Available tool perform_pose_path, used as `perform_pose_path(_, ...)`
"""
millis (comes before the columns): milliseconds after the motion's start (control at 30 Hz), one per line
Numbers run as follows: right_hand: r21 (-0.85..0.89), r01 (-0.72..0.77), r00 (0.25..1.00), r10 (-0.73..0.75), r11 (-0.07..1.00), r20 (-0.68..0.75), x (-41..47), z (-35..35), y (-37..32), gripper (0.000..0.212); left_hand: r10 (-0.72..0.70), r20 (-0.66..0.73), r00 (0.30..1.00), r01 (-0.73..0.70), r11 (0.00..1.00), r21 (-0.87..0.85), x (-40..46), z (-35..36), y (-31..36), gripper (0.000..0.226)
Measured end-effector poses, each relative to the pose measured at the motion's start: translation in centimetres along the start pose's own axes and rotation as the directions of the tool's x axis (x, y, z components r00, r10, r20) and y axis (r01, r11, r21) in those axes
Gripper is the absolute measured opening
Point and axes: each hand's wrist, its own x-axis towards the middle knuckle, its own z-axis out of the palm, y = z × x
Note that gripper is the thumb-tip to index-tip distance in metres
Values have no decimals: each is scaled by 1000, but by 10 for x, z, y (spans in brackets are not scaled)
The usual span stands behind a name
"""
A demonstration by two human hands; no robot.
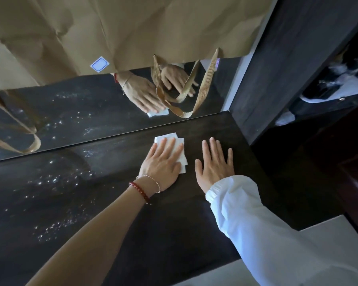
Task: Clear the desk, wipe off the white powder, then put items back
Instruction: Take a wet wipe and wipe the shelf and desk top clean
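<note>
Desk [174,213]: pretty much bare already, nothing sitting on the dark top that the camera catches, so the clearing step looks done.

Tissue [179,145]: folded white one, flat on the desk near the back, close to the mirror [70,112].

Left hand [163,162]: palm down on the tissue, fingers stretched out and slightly spread, pressing it flat rather than pinching it. Two bracelets on the wrist.

Right hand [214,162]: just beside the tissue, not touching it, flat on bare wood with fingers apart, holding nothing. Looks like it's only bracing. White sleeve [256,223] on that arm.

Powder [50,203]: loads of white specks all over the left half of the desk. The right half around the hands looks clean.

Progress: wiping seems to be roughly midway, right part sorted, the whole left stretch left to do.

Still to do: finish the left side, then put the items back. Those aren't in view, so no idea where they are.

Brown bag [132,27]: hangs over the mirror's top, handles dangling.
</note>
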Motion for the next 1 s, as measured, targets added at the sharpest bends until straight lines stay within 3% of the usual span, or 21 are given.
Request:
perform_pose_path(100, 10, -93, 995, 93, 996, -34, 2, 3, 0, 59, 36, 8, 999, -37, 999, 15, 27, -3, 11, 56)
perform_pose_path(267, -48, -63, 996, 60, 997, -70, 4, 6, 1, 58, 47, 30, 998, -48, 998, 31, 57, -8, 21, 54)
perform_pose_path(433, -40, -91, 996, 91, 995, -10, 4, 3, 1, 58, -211, -7, 978, 210, 977, -38, 8, -6, -24, 58)
perform_pose_path(533, -24, -88, 996, 88, 996, 1, 1, 0, 1, 58, -263, -6, 965, 263, 965, -8, -13, -9, -40, 58)
perform_pose_path(700, -10, -83, 996, 83, 997, 38, -14, -6, 30, 56, -155, 5, 988, 155, 987, -39, 24, -13, -1, 58)
perform_pose_path(867, 76, -254, 944, 264, 964, -198, -35, 0, 74, 47, -10, 8, 1000, 10, 1000, -24, 84, -13, 46, 58)
perform_pose_path(1000, 86, -271, 936, 283, 959, -207, -33, 5, 77, 52, 127, 102, 987, -128, 992, 6, 109, -14, 81, 60)
